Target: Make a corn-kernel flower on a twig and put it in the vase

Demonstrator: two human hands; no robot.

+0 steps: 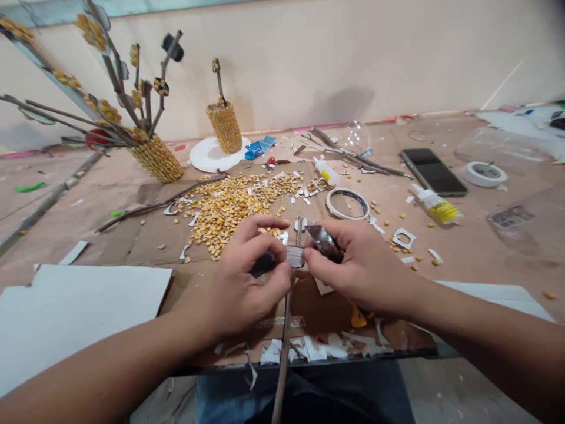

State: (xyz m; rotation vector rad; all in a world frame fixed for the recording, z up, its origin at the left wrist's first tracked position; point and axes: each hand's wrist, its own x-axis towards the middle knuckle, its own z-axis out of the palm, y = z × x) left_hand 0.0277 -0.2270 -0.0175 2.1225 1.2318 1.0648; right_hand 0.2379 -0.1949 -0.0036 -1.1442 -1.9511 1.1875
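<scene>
A slim, grey-brown stick [286, 335], slightly crooked and with a dull bark-like surface, runs over the middle of the desk's [468, 247] near edge, its lower end out past that edge and its upper end up between the hands. Across it near the top sits a small whitish piece [295, 257], short, pale and faintly ridged, with a glossy look; whether it is fixed to the stick I cannot tell. The left hand [249, 277] has thumb and fingertips drawn together at the piece's left end, the index finger arched above. The right hand [368, 265] has its fingers curled round a shiny dark object [325, 242], its thumb tip at the piece's right end. White scraps [271, 352] line the near edge below; corn kernels [233, 206] lie heaped beyond the left hand, towards the far edge.
</scene>
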